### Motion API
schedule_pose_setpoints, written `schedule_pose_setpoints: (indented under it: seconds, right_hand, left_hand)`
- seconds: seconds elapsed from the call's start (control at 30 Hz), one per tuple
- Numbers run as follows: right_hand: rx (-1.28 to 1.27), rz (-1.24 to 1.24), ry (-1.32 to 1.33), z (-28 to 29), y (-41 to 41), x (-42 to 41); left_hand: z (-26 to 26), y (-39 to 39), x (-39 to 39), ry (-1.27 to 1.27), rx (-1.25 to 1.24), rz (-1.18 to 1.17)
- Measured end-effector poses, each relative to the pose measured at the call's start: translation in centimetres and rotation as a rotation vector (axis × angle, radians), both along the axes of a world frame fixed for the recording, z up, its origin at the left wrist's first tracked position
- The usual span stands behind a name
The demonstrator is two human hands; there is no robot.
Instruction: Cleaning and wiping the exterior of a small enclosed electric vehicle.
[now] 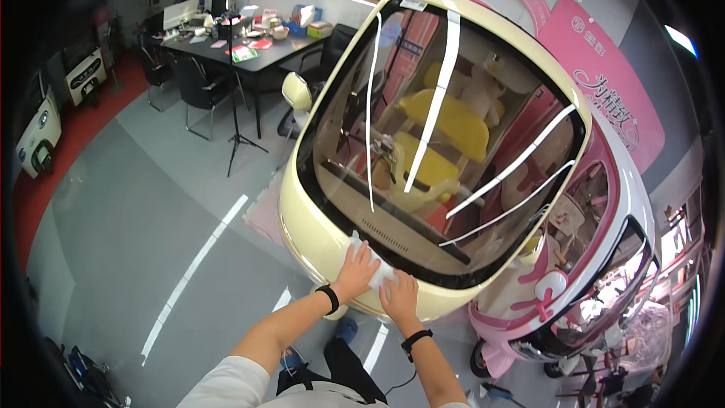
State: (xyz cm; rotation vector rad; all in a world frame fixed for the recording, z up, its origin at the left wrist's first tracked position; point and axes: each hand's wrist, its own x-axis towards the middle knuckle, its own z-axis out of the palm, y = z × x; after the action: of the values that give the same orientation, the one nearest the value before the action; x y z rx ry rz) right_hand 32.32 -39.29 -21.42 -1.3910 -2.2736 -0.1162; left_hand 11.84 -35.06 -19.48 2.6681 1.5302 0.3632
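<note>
Before me stands a small cream-yellow vehicle [317, 226] with a wide, black-edged windscreen [430, 141]. A thin white cloth or wipe [382, 275] lies crumpled on its front panel, just below the glass. My left hand [357, 272] presses flat on the cloth with fingers spread, holding it against the panel. At the cloth's right end, my right hand [401, 296] holds its edge with bent fingers. The palms and the cloth's underside are hidden. Through the windscreen show a handlebar [396, 164] and yellow seats [442, 124].
A pink and white vehicle [538, 306] stands close on the right. A cream side mirror [297, 90] juts out left. Further left are a thin black tripod stand [233, 136], black chairs [198, 88] and a cluttered dark table [266, 56]. Pink display boards [606, 79] rise behind.
</note>
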Motion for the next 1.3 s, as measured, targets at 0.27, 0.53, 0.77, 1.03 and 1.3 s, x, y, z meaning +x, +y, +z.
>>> schedule_pose_setpoints:
  seconds: [0.27,0.53,0.77,1.03,1.3]
  right_hand:
    - [-0.109,0.541,-0.107,-0.3,5.6,5.1]
    - [0.067,0.508,-0.303,-0.1,5.8,3.8]
    - [-0.022,0.469,-0.400,-0.8,6.6,2.9]
    - [-0.041,0.411,-0.319,-1.4,5.6,0.9]
    - [-0.129,0.299,-0.303,-1.5,6.9,-7.4]
  left_hand:
    - [-1.0,7.2,-1.8,0.218,0.223,-0.616]
    - [-4.0,9.9,-3.1,0.064,0.186,-0.841]
    - [-4.3,10.4,-3.4,-0.019,0.185,-0.869]
    - [-4.3,9.6,-4.6,-0.079,0.198,-0.832]
    - [-4.8,12.8,-11.8,-0.167,0.193,-0.874]
